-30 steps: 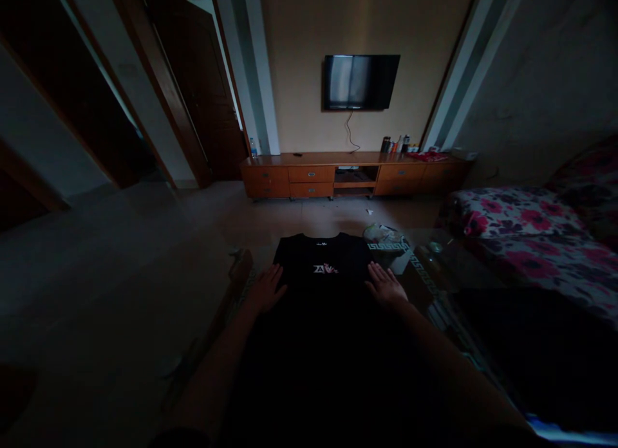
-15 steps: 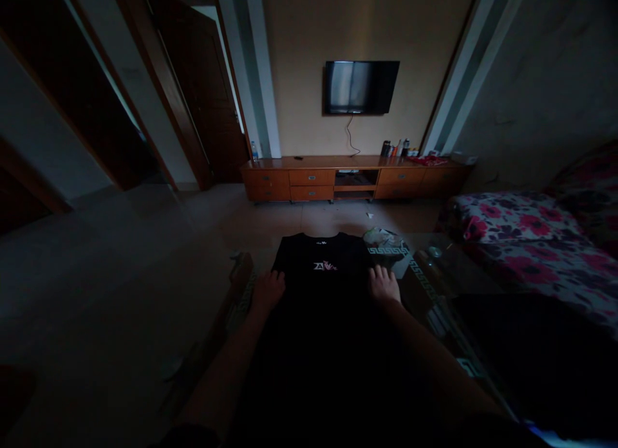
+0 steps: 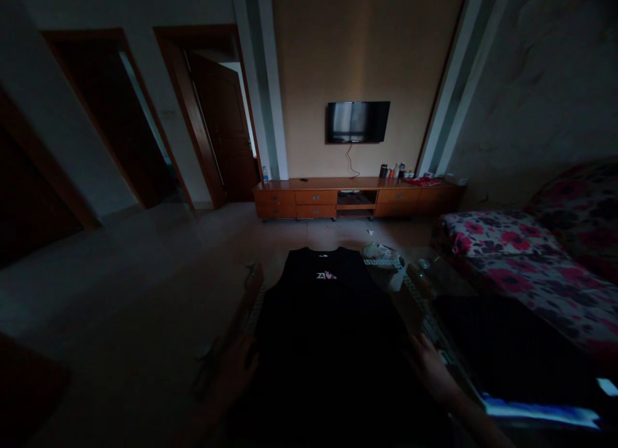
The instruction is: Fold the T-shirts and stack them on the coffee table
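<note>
A black T-shirt [image 3: 333,332] lies spread flat on a glass table, its neckline at the far end and a small white and pink print [image 3: 326,275] on the chest. At its left edge is my left hand [image 3: 241,361], dim, its fingers apart against the cloth. My right hand [image 3: 431,365] rests at the right edge, fingers stretched toward the fabric. Neither hand visibly pinches the cloth. Most of the lower shirt is lost in darkness.
Right of the shirt lies a dark folded cloth [image 3: 512,345] with a blue-white edge. A plastic bag [image 3: 381,255] sits at the table's far end, near the glass table's patterned border [image 3: 412,287]. A flowered sofa [image 3: 512,235] stands right; a TV cabinet [image 3: 316,200] stands ahead.
Both hands have moved down along the shirt's sides, toward me, from near the chest print. The shirt still lies spread out. My view has tilted up a little.
</note>
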The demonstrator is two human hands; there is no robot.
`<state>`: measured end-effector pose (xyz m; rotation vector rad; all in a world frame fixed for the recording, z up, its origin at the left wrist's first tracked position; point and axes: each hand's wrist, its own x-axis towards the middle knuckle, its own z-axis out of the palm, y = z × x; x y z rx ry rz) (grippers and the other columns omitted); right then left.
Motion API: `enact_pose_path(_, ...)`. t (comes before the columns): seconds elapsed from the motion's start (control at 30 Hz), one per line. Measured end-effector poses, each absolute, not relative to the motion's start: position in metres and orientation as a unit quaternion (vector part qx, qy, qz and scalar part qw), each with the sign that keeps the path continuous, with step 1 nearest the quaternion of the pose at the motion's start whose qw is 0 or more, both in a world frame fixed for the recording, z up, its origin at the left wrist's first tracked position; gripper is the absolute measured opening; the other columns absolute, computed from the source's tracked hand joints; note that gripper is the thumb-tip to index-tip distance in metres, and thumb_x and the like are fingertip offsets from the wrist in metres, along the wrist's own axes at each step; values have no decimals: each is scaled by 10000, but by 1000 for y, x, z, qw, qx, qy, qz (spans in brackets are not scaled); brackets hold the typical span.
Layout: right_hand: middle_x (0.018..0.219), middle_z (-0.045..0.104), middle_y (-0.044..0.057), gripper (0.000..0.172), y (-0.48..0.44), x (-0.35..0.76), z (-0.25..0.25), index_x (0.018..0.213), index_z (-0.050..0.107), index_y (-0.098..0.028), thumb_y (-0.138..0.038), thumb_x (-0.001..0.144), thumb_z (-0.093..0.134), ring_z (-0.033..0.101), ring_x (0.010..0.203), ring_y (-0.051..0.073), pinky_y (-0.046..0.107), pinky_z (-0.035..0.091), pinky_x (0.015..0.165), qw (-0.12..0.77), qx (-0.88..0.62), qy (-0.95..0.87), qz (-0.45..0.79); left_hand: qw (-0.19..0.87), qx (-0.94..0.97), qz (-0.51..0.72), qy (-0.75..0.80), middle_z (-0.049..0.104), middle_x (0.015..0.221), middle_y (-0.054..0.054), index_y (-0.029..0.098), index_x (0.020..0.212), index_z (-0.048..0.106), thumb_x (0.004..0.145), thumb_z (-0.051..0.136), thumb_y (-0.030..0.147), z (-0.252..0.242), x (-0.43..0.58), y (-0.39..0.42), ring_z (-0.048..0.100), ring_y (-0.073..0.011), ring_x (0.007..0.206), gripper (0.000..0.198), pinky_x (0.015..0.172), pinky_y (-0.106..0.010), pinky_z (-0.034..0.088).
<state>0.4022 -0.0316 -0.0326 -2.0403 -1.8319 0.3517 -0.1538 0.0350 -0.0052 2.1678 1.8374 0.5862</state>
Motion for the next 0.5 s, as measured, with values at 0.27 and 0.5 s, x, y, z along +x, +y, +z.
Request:
enact_pose_path(0.27, 969, 798, 81, 553, -185, 433, -30, 833, 800, -257, -724, 578, 648, 733, 983, 358, 348, 602, 840, 324, -729, -487, 356, 283, 554, 260, 738, 617, 1286, -82, 200, 1259, 608, 948, 640, 399, -10, -184, -72, 632, -247, 1099, 371, 909, -439, 566)
enact_pose_path(0.5, 1062, 777, 132, 605, -198, 406, -40, 844, 785, -232, -672, 433, 729, 681, 1113, 401, 425, 575, 930, 415, -688, -380, 459, 364, 511, 251, 737, 638, 1265, -60, 261, 1200, 642, 950, 644, 367, -10, -172, -105, 618, -263, 1142, 271, 899, -413, 562)
